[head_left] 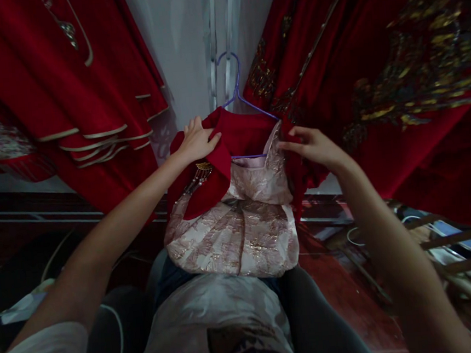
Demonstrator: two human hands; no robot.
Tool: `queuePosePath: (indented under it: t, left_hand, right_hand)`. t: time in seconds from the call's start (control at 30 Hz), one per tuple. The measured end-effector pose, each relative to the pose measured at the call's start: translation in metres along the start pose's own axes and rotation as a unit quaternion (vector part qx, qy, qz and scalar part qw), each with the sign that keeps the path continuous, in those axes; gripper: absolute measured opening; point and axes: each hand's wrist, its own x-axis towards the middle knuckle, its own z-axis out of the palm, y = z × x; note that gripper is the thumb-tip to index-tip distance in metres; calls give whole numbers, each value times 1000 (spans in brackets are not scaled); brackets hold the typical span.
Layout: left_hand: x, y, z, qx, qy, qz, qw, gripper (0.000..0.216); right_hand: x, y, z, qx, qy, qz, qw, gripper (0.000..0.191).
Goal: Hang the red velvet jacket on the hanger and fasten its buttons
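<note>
From where I stand, the biggest things in the room are the hangings: at the right, deep red cloth garments with heavy gold embroidery [403,167], and at the left, plain red cloth garments with pale-edged hems [100,95]. A pale grey wall [177,33] fronted by slim metal strips shows between them.

The person sits in a light printed shirt [214,310], and across the lap comes a pink-and-white brocade garment with gold threads [261,240], its rounded lower edge meeting the front of the shirt. Sharing its hanger is a short red cloth jacket [219,169], one front panel folding over the brocade's upper left edge, the back showing behind the neckline.

The left hand [195,141] lies on the jacket's left shoulder, thumb apart from the fingers; I can't tell whether it grips the cloth. The right hand [315,145] is at the brocade's right shoulder strap [274,140], a fingertip at the strap's outer edge and the digits partly apart; whether they pinch it, I can't make out.

Above both garments rises a thin purple hanger [238,83], its hook in front of the metal strips. Smallest is a gold fan-shaped ornament with dangling beads [204,168], on the jacket just below the left hand.
</note>
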Motion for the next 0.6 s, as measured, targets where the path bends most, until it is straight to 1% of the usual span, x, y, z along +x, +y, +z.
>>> queuePosePath:
  t: [0.07, 0.2, 0.27, 0.3, 0.4, 0.5, 0.53, 0.6]
  left_hand:
    - [-4, 4, -1, 10, 3, -7, 1000, 42]
    - [-8, 7, -4, 34, 12, -15, 999, 44]
    - [-9, 7, -6, 38, 23, -17, 999, 45]
    - [-10, 7, -7, 37, 31, -16, 999, 45]
    - [-18, 16, -6, 36, 73, -1, 997, 41]
    - [-37, 39, 2, 60, 108, 19, 992, 33]
    - [-45, 47, 6, 71, 103, 26, 992, 31]
    - [-58, 62, 14, 90, 63, 46, 993, 29]
  right_hand:
    - [9, -10, 28, 49, -49, -4, 998, 30]
    - [28, -31, 89, 196, -83, -56, 975, 25]
    - [31, -38, 110, 222, -96, -68, 968, 25]
    - [31, -40, 116, 231, -98, -67, 966, 25]
    - [24, -38, 122, 258, -96, -48, 960, 27]
    - [13, -32, 115, 287, -102, -32, 952, 30]
    - [9, -31, 112, 297, -105, -29, 949, 31]
    - [3, -29, 108, 320, -110, -30, 941, 29]
